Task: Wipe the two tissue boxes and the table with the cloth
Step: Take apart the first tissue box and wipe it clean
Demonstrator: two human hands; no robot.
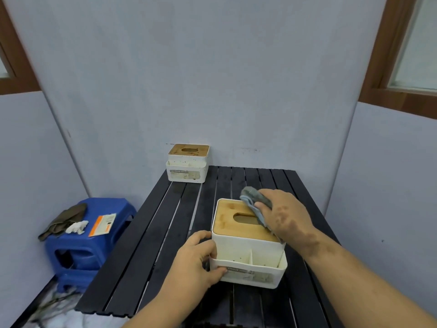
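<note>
Near on the desk (165,223), tissue box (246,247): right hand (283,216) grips cloth (254,200) on its lid, left hand (196,259) clasps its left side. Hard strokes could tip it; far tissue box (188,163) overhangs the far-left edge.

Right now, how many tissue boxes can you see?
2. The near tissue box stands at the table's middle, held by the left hand and wiped by the right hand. The far tissue box sits at the far left corner.
</note>
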